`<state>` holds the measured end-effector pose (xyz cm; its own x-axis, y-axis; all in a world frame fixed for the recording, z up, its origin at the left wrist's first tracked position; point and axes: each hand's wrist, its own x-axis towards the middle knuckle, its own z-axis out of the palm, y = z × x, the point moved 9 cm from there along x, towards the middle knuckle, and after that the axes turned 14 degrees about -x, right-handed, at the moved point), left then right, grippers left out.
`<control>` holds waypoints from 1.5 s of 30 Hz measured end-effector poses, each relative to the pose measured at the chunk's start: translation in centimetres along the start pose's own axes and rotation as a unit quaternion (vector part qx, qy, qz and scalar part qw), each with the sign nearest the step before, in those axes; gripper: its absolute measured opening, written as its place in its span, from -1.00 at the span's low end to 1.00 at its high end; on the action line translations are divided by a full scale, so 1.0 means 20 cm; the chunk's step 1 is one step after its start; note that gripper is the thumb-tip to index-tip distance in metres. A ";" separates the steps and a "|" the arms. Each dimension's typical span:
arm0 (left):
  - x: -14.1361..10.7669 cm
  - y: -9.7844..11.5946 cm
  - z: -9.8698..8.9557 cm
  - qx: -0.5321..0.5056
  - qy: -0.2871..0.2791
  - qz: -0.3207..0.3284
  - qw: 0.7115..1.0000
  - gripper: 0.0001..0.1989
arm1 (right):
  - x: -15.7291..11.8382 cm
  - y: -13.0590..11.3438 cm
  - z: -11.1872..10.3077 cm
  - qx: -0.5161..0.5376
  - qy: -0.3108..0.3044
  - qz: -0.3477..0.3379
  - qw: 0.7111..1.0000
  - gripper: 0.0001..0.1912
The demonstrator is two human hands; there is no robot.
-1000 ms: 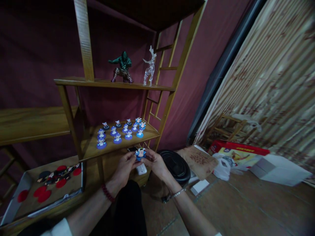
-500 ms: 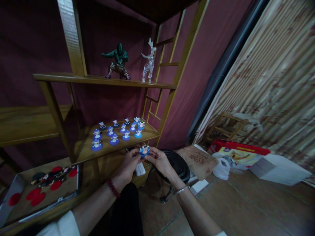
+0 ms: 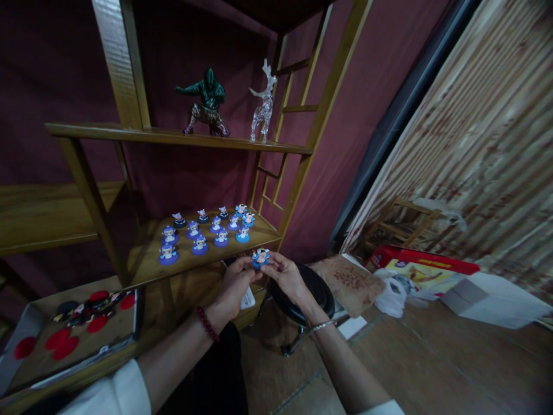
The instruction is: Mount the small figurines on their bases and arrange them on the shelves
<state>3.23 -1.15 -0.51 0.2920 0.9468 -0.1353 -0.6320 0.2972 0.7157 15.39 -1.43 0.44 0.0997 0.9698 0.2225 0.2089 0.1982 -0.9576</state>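
Between my two hands I hold a small blue-based figurine (image 3: 260, 259), in front of the low shelf's right end. My left hand (image 3: 235, 283) grips it from the left, with a dark red bead bracelet on the wrist. From the other side, the fingers of my right hand (image 3: 287, 278) pinch it; a silver bangle circles that wrist. On the wooden shelf (image 3: 147, 262) stand several similar figurines in rows: purple-based ones (image 3: 199, 245), blue-based ones (image 3: 242, 234) at the right, and dark-based ones (image 3: 203, 216) at the back.
A green-and-bronze statue (image 3: 207, 104) and a clear deer figure (image 3: 262, 109) occupy the upper shelf. An open box (image 3: 26, 380) of red discs and dark pieces lies lower left. A black round stool (image 3: 317, 291), plastic bag (image 3: 391, 297) and white box (image 3: 496, 300) are at right.
Both hands have shifted slightly right and up with the figurine, which now faces more toward me. The view has moved slightly.
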 end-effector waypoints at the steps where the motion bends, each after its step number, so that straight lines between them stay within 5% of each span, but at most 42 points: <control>1: 0.00 0.00 0.01 -0.001 -0.004 0.001 1.000 -0.77 | 0.01 0.00 -0.01 0.001 -0.001 0.000 1.000 -0.60; 11: 0.05 0.03 0.18 -0.005 -0.092 -0.001 0.996 -0.74 | 0.11 -0.04 -0.07 -0.005 -0.034 -0.014 0.999 -0.61; 23: 0.19 0.04 0.26 -0.059 -0.085 0.011 0.995 -0.71 | 0.31 -0.03 -0.18 -0.074 0.003 -0.035 0.997 -0.64; 31: 0.24 -0.01 0.21 -0.036 -0.052 0.011 0.998 -0.58 | 0.47 0.09 -0.26 -0.126 0.061 -0.024 0.990 -0.61; 45: 0.32 -0.08 0.19 0.009 -0.089 0.002 0.996 -0.50 | 0.58 0.18 -0.26 -0.287 0.058 -0.048 0.955 -0.69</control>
<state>8.81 4.09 0.13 0.4131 0.9107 -0.0087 -0.6217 0.2890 0.7280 22.31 9.77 0.43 0.1533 0.9222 0.3550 0.7183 0.1427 -0.6810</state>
